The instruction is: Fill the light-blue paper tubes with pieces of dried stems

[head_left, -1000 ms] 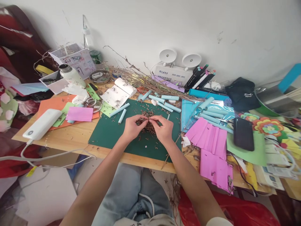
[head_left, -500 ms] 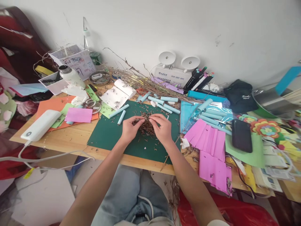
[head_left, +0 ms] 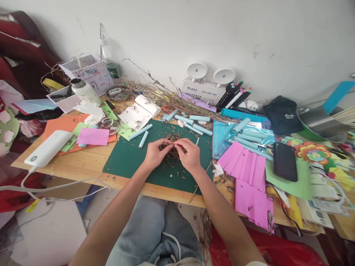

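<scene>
A heap of dry brown plant bits (head_left: 172,155) lies on the green mat (head_left: 133,159), with loose crumbs scattered around it. Over the heap, my left hand (head_left: 157,151) pinches with thumb and forefinger. My right hand (head_left: 189,150) is pinched too, its fingertips meeting those of the left. Whatever they hold is too small to make out, though it looks like a bit of the dry plant. Left of the heap lie two pale blue paper tubes (head_left: 143,139). Several more blue tubes (head_left: 194,127) lie behind it at the mat's far edge.
Dry branches (head_left: 166,98) lie along the wall by a white twin-lamp unit (head_left: 203,90). Pink paper strips (head_left: 251,199) and a black phone (head_left: 285,162) are on the right. Left stand an open white bottle (head_left: 85,92) and a white power bank (head_left: 48,148). A thin stick (head_left: 205,171) crosses the mat's right edge.
Both hands have come closer together, so their fingertips now touch above the heap. The things on the table look unmoved; the view has shifted slightly.
</scene>
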Demonstrator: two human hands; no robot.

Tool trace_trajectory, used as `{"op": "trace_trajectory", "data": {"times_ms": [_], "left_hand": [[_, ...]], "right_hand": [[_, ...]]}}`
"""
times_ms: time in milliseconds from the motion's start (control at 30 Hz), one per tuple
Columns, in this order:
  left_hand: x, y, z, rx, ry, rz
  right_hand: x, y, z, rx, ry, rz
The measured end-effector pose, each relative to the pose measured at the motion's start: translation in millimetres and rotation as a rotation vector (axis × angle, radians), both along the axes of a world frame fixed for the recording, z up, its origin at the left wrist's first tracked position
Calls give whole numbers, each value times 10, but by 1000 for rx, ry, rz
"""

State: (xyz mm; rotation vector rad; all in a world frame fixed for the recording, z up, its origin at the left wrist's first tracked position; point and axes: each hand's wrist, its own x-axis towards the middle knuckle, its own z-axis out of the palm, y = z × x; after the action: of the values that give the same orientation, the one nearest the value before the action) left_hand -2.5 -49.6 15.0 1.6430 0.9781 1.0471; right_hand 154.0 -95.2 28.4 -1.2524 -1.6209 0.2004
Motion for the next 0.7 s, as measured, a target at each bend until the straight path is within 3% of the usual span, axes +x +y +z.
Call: {"op": "trace_trajectory", "data": {"times_ms": [267, 500, 700], "left_hand": [[11, -19, -14, 33, 26, 36], [-4, -12, 39, -11, 23, -32], [3, -1, 8, -29, -44, -40]], "right_hand": [[117, 25, 43, -1, 31, -154], [126, 34, -20, -37, -82, -89], [46, 0, 1, -24, -33, 0]]}}
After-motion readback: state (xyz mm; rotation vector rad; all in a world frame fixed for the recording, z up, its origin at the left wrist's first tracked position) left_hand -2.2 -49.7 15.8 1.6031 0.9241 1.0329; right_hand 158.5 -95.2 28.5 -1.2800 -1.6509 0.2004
